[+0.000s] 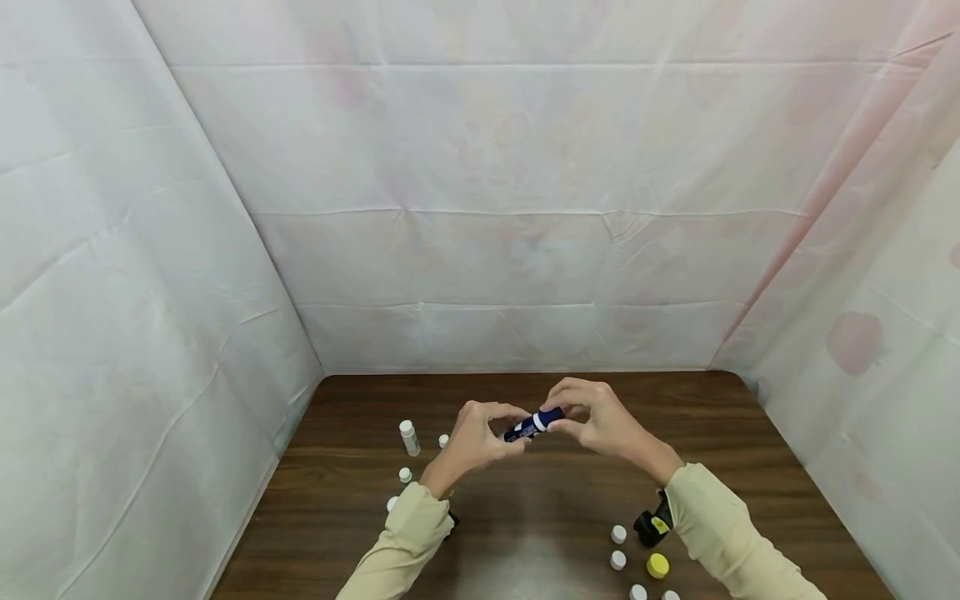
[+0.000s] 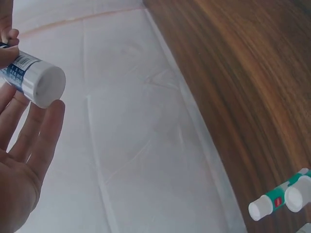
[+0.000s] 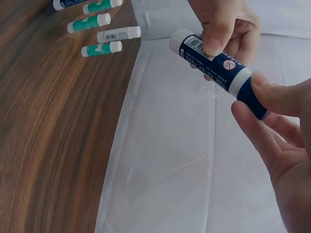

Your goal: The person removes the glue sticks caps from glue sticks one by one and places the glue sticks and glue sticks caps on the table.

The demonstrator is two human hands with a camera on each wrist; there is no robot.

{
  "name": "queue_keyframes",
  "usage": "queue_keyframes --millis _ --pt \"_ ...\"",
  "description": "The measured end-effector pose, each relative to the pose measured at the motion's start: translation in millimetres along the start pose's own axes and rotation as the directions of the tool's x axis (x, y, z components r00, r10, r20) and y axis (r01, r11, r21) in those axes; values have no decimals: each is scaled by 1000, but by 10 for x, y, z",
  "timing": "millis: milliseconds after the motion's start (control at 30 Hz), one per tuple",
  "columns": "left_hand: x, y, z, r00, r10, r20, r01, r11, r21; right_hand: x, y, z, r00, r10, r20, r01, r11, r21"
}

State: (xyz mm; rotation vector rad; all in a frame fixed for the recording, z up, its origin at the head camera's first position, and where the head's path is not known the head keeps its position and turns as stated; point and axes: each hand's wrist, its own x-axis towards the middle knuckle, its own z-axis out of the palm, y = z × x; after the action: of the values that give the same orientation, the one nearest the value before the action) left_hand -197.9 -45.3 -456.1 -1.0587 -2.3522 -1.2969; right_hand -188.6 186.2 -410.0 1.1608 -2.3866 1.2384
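A dark blue glue stick (image 1: 531, 426) with a white base and a white band is held between both hands above the table. My left hand (image 1: 478, 440) pinches its body between thumb and fingers. At the other end, my right hand (image 1: 598, 418) pinches the blue cap. The right wrist view shows the glue stick (image 3: 218, 69) tilted, with the right thumb and a fingertip on the cap and the left thumb on the barcode side. In the left wrist view the white base (image 2: 44, 85) faces the camera.
On the table's left stand white-topped tubes, one a white tube (image 1: 409, 438); green-and-white glue sticks (image 3: 89, 23) show in the right wrist view. A yellow cap (image 1: 657, 566) and several white caps (image 1: 618, 534) are at the front right. A pale sheet (image 1: 495, 250) hangs behind the table.
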Motion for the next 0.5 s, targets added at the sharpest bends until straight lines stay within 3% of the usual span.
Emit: queue_keyframes --millis 267,500 --pt "-69 158 -152 999 45 23 -44 999 -20 18 -254 -1 999 -39 7 39 998 41" --pt "-107 235 -254 994 -13 104 21 997 -77 37 -448 -37 994 -109 10 108 993 47"
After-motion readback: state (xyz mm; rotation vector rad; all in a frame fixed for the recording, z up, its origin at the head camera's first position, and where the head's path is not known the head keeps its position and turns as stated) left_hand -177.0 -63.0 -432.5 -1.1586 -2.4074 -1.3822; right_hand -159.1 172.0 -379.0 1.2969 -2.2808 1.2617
